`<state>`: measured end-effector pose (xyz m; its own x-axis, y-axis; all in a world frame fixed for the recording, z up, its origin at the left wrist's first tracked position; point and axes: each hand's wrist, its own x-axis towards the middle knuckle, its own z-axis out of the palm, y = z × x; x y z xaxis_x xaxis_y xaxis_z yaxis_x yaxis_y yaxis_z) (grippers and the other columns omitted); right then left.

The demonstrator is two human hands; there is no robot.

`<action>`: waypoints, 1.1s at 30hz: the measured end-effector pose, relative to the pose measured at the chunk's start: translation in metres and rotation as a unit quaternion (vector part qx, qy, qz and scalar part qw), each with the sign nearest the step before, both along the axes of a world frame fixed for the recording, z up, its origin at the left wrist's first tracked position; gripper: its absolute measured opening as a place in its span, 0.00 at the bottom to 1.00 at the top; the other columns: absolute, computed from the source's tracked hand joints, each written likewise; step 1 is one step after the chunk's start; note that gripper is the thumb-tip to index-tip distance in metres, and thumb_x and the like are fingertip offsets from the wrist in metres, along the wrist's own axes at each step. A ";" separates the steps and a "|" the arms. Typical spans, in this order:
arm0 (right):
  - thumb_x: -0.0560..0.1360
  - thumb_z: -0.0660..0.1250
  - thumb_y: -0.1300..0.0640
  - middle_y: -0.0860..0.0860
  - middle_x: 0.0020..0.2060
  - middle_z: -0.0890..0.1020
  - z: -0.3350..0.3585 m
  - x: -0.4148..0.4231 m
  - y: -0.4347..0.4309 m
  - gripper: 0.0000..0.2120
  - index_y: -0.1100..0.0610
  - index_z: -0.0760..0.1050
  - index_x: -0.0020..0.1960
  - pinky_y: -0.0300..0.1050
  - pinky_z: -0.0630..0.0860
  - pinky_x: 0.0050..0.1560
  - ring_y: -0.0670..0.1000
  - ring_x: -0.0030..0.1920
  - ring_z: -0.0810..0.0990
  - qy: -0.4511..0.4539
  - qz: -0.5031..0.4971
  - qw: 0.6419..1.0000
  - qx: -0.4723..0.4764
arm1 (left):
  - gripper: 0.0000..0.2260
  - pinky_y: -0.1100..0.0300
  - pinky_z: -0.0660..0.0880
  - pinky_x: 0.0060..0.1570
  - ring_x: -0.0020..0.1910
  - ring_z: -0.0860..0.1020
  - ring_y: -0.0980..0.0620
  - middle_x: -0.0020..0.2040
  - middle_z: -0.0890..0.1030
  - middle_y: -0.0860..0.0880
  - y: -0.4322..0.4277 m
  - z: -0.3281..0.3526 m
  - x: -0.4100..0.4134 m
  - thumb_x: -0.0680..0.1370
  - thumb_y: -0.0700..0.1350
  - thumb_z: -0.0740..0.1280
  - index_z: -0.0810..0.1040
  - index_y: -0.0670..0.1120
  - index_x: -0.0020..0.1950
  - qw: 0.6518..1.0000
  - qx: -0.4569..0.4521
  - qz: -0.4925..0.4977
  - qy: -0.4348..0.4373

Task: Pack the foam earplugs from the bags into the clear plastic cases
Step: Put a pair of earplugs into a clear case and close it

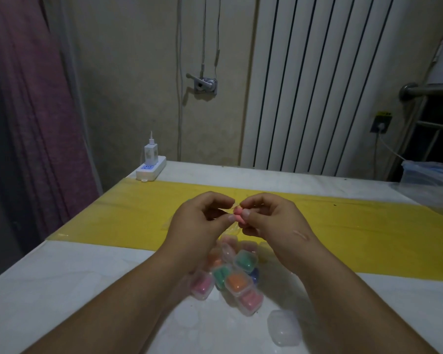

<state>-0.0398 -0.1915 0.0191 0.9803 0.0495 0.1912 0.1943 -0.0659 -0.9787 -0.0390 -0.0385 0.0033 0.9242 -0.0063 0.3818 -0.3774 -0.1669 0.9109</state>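
Observation:
Above the table both my hands meet. My left hand (200, 221) and my right hand (266, 215) each pinch a small clear bag (228, 209) holding a pink foam earplug (237, 212) between the fingertips. Below my wrists lies a pile of several clear plastic cases (234, 278) filled with pink, green, orange and blue earplugs. An empty clear case (283, 327) lies apart at the front right.
A white table (49, 290) carries a yellow strip (118, 215) across its middle. A white power strip with a charger (151, 167) sits at the back left corner. A clear plastic bin (430, 175) stands at the far right; a radiator is behind.

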 end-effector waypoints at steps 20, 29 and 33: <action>0.71 0.73 0.68 0.59 0.40 0.84 0.000 -0.002 0.002 0.06 0.64 0.79 0.47 0.45 0.82 0.42 0.52 0.38 0.82 -0.006 0.005 1.000 -0.010 | 0.02 0.48 0.80 0.43 0.36 0.82 0.50 0.38 0.84 0.46 -0.002 0.008 -0.007 0.74 0.36 0.71 0.81 0.42 0.45 0.998 -0.050 0.000 0.049; 0.69 0.75 0.67 0.52 0.38 0.87 0.002 0.007 -0.016 0.07 0.57 0.81 0.38 0.53 0.82 0.49 0.56 0.46 0.85 -0.012 -0.077 0.995 -0.059 | 0.05 0.56 0.74 0.39 0.36 0.75 0.58 0.35 0.79 0.56 -0.011 -0.001 -0.012 0.71 0.55 0.70 0.81 0.55 0.41 0.968 0.235 -0.028 -0.080; 0.69 0.75 0.65 0.50 0.37 0.87 0.000 0.009 -0.020 0.07 0.56 0.80 0.38 0.58 0.82 0.49 0.55 0.46 0.85 -0.023 -0.104 0.991 -0.086 | 0.21 0.55 0.69 0.50 0.46 0.70 0.57 0.39 0.78 0.58 -0.020 0.001 -0.023 0.69 0.69 0.60 0.83 0.57 0.45 0.871 0.441 -0.117 -0.183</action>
<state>-0.0307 -0.2111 0.0190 0.9633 -0.1169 0.2415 0.2024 -0.2741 -0.9402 -0.0621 -0.0587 0.0048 0.6753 -0.6184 0.4018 -0.7335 -0.6199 0.2787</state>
